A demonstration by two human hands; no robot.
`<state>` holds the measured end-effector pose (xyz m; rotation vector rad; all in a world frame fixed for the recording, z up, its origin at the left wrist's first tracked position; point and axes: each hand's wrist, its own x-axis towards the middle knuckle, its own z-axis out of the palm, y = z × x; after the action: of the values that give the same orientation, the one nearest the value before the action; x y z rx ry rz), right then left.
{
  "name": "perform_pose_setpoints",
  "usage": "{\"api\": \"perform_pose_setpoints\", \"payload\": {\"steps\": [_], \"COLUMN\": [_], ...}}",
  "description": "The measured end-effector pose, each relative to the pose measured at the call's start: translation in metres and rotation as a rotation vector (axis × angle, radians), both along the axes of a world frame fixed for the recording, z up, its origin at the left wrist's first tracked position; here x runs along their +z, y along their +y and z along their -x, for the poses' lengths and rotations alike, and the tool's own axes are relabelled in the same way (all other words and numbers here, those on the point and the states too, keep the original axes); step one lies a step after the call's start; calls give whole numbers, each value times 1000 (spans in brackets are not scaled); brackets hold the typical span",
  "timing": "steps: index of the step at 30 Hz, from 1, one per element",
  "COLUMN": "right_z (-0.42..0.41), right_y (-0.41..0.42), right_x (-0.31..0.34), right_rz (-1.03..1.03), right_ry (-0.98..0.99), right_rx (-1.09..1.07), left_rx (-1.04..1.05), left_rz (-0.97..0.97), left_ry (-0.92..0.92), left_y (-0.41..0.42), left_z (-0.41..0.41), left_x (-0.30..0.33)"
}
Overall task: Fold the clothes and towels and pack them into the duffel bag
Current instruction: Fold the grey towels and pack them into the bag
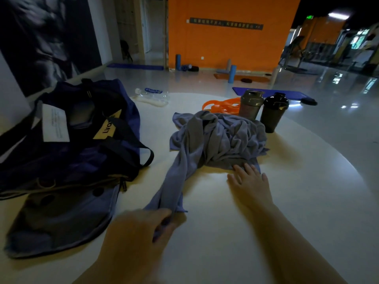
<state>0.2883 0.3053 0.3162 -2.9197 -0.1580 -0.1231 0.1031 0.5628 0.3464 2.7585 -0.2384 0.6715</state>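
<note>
Left hand (141, 226) pinches one corner of the limp, light blue-grey towel (215, 138) heaped right of the duffel bag (67, 156); right hand (249, 181) flat, fingers spread, at its near edge; best gripped by corners.

Left grip (141, 228) curled, pinching cloth; right grip (249, 179) flat, fingers straight, arm extended forward.

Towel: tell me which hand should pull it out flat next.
Left. The left hand already pinches the towel by its near end, so it can probably draw it straight. The right hand lies open, flat at the pile's edge, well placed to pin it.
</note>
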Motion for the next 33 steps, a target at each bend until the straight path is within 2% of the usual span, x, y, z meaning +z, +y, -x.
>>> {"api": "perform_pose_setpoints", "payload": {"steps": [4,6,7,11,12,16,21,28,33], "right_z": [1,1,2,2,1,-2,-3,2,3], "right_y": [0,0,-1,-4,-4,-3,-2,-2,-2], "right_x": [2,2,2,2,2,3,2,4,2], "right_rz": [-10,-16,-17,-13,-16,0,6,13,2], "right_ry": [1,1,-1,-6,-7,-1,6,-9,-11], "right_rx": [6,10,10,9,9,3,-1,-8,4], "left_rx": [-47,-43,-21,166,185,132,62,-53,-64], "left_rz": [73,67,45,-89,-115,-235,-196,-152,-97], "left_ry": [-158,-162,-104,334,372,343,147,122,21], "left_y": [-22,-35,-39,-50,-51,-49,-30,-3,4], "left_z": [-47,-90,-112,-162,-163,-150,-104,-5,32], "left_x": [28,33,27,-16,-22,-23,-28,-23,-13]}}
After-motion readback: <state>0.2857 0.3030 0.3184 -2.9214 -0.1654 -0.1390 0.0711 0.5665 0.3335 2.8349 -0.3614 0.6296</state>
